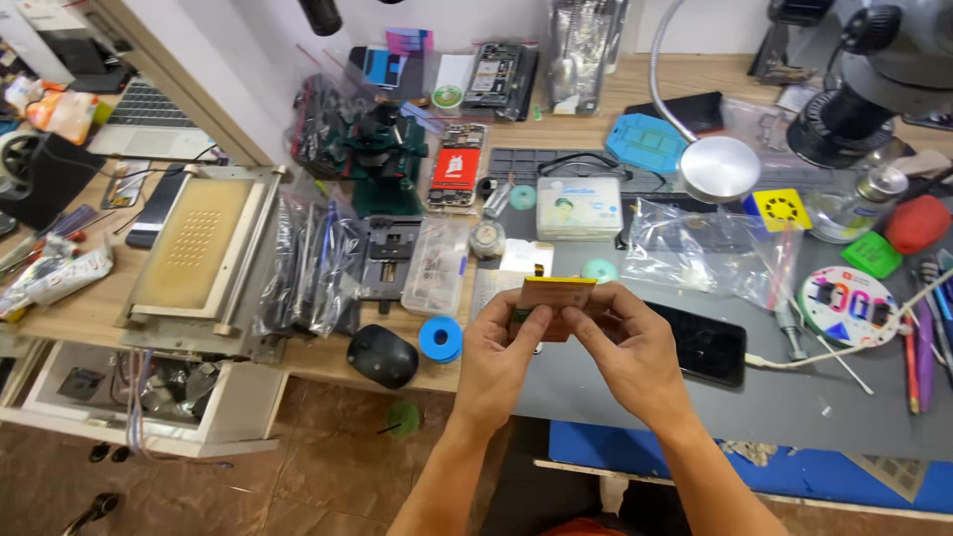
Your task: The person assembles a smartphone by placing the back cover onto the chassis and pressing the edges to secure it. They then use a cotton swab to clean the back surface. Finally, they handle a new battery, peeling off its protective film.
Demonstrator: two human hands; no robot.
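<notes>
- The grey work mat (pixel 695 407) is the biggest surface I look down on; its near edge runs just beyond my wrists, and the stretch in front of my hands is the only bare room I have to move in
- The flat plate machine (pixel 204 248) sits on the wooden bench to my left, well apart from my hands and beyond the mat's left edge
- A clear plastic bag (pixel 695 248) lies crumpled behind my right hand, closing off the room that way
- The black phone (pixel 707 347) lies face up on the mat just beside my right hand
- My left hand (pixel 493 362) and right hand (pixel 627 352) both pinch the small orange-brown flat part (pixel 554 298), thumbs towards me, fingers behind, raised above the mat, I judge to see it closely
- A blue spool (pixel 440 338) and a black mouse (pixel 382 355) sit near the bench edge by my left hand
</notes>
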